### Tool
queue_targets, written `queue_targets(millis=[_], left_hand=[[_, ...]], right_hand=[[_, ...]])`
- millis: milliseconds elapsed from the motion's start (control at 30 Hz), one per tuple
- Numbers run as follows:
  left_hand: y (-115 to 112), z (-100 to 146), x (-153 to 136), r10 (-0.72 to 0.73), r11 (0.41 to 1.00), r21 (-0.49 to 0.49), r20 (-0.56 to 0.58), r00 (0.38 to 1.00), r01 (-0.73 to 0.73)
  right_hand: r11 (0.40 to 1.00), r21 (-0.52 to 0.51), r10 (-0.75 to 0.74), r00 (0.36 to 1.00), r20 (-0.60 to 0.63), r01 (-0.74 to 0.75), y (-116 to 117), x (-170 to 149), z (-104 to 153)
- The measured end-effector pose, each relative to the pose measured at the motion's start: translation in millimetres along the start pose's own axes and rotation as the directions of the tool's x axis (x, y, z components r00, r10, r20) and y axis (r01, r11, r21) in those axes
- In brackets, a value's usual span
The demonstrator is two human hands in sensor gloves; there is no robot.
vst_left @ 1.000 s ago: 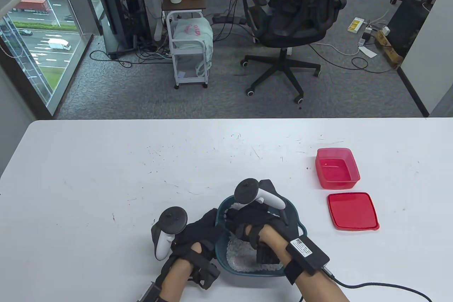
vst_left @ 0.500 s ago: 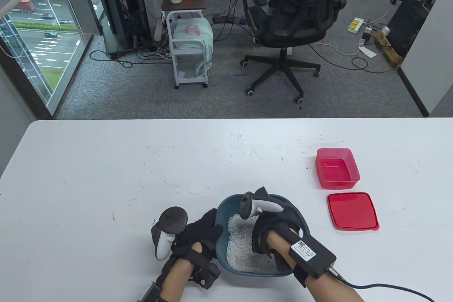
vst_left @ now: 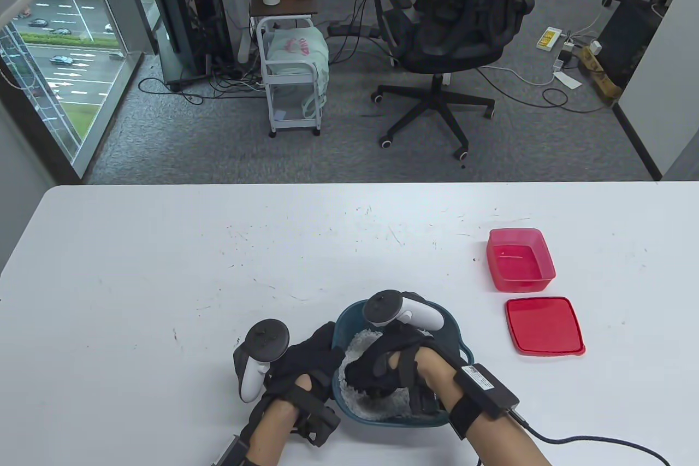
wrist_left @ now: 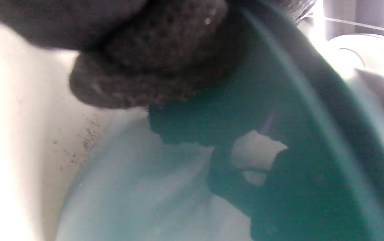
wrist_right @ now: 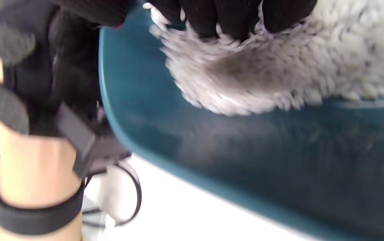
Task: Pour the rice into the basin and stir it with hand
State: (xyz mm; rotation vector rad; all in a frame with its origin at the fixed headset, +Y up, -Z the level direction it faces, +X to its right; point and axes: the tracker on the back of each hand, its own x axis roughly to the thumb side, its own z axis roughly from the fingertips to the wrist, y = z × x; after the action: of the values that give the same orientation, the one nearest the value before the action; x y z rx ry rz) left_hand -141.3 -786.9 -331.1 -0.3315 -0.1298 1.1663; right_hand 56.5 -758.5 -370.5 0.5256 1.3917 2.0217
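Stirring is the step in hand, judged from the table view: the rice (vst_left: 357, 343) already lies in the teal basin (vst_left: 341, 324) at the table's near edge, and the right hand (vst_left: 382, 365) is down inside it with fingers curled into the grains. The left hand (vst_left: 308, 365) rests against the basin's left rim; whether its fingers wrap the rim cannot be told here. A red container (vst_left: 520, 260) and its red lid (vst_left: 544, 325) lie apart to the right, on the white table (vst_left: 164, 269).

Left wrist view: blurred. A gloved fingertip (wrist_left: 145, 77) presses on the basin's outer wall (wrist_left: 279, 110), just above the table; the grip itself stays unclear.

Right wrist view: the fingertips (wrist_right: 225, 16) are sunk in the rice (wrist_right: 279, 73), which heaps against the basin wall (wrist_right: 138, 100).

Handling judgement: loose dry grain is light, flows freely and spills easily over the low rim, so strokes should stay shallow and inward. The plastic basin appears light and may slide; bracing belongs at the rim or side handle.
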Motion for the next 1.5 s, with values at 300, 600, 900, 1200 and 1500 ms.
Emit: queue_targets(millis=[300, 600, 900, 1200, 1500], left_hand=[[0, 0, 0, -0.006, 1.000, -0.003, 0.006, 1.000, 0.006], [0, 0, 0, -0.009, 1.000, 0.016, -0.007, 1.000, 0.010], [-1, 1, 0, -0.008, 1.000, 0.030, -0.015, 1.000, 0.008], [-1, 1, 0, -0.010, 1.000, 0.021, -0.013, 1.000, 0.011], [-1, 1, 1, -0.013, 1.000, 0.007, -0.002, 1.000, 0.013]], right_hand=[[0.921, -0.318, 0.137, 0.951, -0.279, -0.226, -27, -1, 14], [0.792, -0.038, 0.462, 0.640, -0.614, -0.609, -4, -1, 19], [0.874, 0.068, 0.454, 0.756, -0.473, -0.482, 19, -4, 8], [0.992, 0.118, -0.045, 0.999, -0.008, 0.045, 11, -10, -2], [0.973, -0.227, 0.018, 0.995, -0.102, -0.041, -17, -2, 1]])
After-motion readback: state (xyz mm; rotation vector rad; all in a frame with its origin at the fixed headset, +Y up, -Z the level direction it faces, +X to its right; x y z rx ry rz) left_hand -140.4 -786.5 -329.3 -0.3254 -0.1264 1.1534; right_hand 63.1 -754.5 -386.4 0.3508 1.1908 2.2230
